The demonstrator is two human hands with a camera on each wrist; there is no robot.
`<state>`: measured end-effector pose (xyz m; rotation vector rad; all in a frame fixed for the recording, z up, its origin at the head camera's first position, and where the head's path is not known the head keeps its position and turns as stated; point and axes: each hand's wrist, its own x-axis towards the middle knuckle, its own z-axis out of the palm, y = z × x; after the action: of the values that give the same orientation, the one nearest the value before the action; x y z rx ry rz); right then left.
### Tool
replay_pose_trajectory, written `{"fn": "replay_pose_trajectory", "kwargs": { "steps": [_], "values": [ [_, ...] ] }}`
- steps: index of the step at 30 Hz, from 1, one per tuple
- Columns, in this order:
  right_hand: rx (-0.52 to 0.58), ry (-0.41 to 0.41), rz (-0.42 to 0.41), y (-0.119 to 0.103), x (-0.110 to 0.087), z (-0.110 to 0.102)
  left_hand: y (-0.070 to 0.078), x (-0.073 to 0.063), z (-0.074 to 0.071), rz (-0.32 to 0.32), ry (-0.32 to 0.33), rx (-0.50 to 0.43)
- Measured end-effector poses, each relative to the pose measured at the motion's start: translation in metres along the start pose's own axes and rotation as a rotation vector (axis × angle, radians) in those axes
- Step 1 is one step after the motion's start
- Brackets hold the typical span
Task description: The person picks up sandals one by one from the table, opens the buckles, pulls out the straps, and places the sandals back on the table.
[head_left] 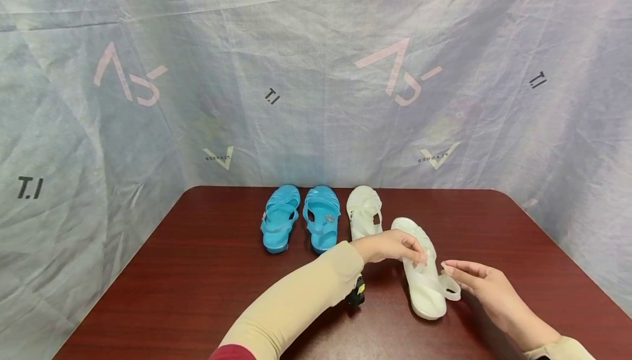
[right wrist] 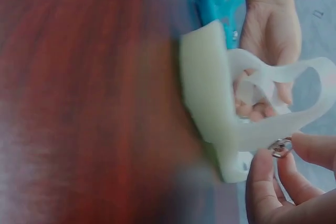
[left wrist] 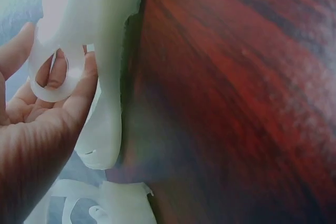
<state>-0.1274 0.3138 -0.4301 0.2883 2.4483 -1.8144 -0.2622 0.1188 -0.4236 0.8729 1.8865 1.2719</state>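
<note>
A white sandal [head_left: 419,277] lies on the table in front of me, toe pointing away, with its back strap [head_left: 450,287] sticking out to the right. My left hand [head_left: 395,246] reaches across from the left and holds the straps at the sandal's middle. In the left wrist view, its fingers lie behind a looped strap [left wrist: 50,90]. On the sandal's right side, my right hand [head_left: 486,288] pinches the small metal buckle [right wrist: 281,147] between thumb and fingers. The other white sandal [head_left: 364,212] stands just left, its heel partly hidden by my left hand.
Two blue sandals, one on the left [head_left: 280,220] and one on the right [head_left: 322,220], stand side by side left of the white ones. The dark red table [head_left: 207,283] meets a grey printed cloth [head_left: 306,74] at its back edge.
</note>
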Motion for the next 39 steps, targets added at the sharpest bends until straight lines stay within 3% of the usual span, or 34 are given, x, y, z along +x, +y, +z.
{"fn": "replay_pose_trajectory", "kwargs": {
  "steps": [7, 11, 14, 18, 25, 33, 39],
  "values": [
    [0.043, 0.007, -0.024, -0.001, 0.001, -0.001, 0.005, -0.014, -0.008, -0.02, 0.053, -0.007],
    [0.078, 0.013, -0.032, 0.001, 0.0, 0.0, 0.007, -0.027, -0.01, -0.026, 0.092, 0.06],
    [0.111, 0.013, -0.07, 0.002, 0.0, 0.0, 0.008, -0.037, -0.008, -0.026, 0.131, 0.117],
    [0.131, 0.006, -0.084, 0.003, -0.002, -0.001, 0.007, -0.051, 0.0, -0.039, 0.202, 0.118],
    [0.062, 0.013, -0.04, 0.001, -0.007, 0.002, 0.0, -0.072, 0.015, -0.034, 0.289, 0.117],
    [-0.072, 0.027, -0.068, -0.008, -0.015, 0.008, -0.005, -0.096, 0.01, -0.004, 0.35, 0.35],
    [-0.116, 0.023, -0.048, -0.007, -0.017, 0.012, -0.011, -0.105, 0.013, -0.018, 0.348, 0.294]
  ]
}}
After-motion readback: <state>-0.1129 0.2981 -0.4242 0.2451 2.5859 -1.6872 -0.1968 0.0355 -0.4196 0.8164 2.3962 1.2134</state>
